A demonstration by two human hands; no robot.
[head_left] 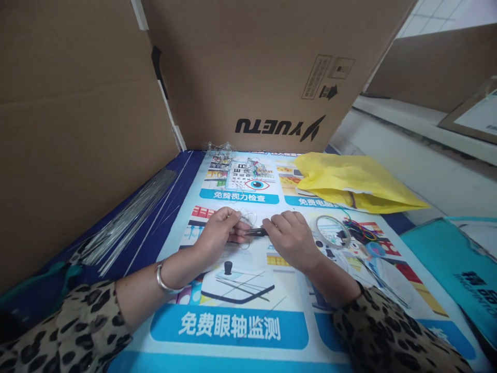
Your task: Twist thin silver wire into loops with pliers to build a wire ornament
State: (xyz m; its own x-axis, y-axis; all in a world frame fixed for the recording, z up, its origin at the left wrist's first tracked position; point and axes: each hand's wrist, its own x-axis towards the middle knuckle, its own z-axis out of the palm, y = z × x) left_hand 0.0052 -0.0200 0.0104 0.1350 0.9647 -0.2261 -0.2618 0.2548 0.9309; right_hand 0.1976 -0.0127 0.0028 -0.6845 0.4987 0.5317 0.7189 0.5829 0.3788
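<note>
Right hand (292, 235) closed round pliers (257, 232), handles hidden; left hand (219, 233) half curled, pinching wire (255, 217), ends too fine to trace

The bench (176, 197) is wearing a dark blue cover under a printed sheet (287, 290). Around its middle, straight wires (130, 220) are lying bundled at nine o'clock, tangled thin wire (254, 167) is resting at twelve, and a yellow bag (349, 178) is sprawling at two. A tape roll (317, 231) and coloured strands (363, 231) are sitting at three.
</note>
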